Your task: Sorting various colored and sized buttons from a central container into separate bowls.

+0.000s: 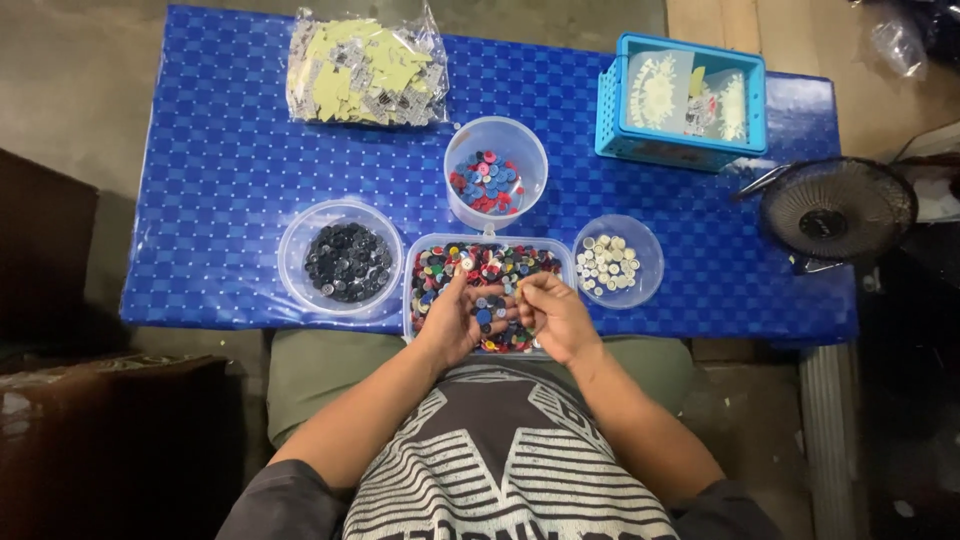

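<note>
A striped dark shirt (500,460) fills the near edge. Beyond it, a few buttons are cupped in the half-open left hand (452,318), and something small is pinched by the right hand (553,313); both are held over the mixed-button tray (487,268), with the white-button bowl (618,262) just right of the right hand.

A clear bag of pale yellow flat pieces (366,72) lies at the far left edge of the blue checked table (230,170). A light blue plastic basket (683,100) holding printed sheets stands at the far right corner. A small dark fan (836,208) sits just off the table's right edge.
</note>
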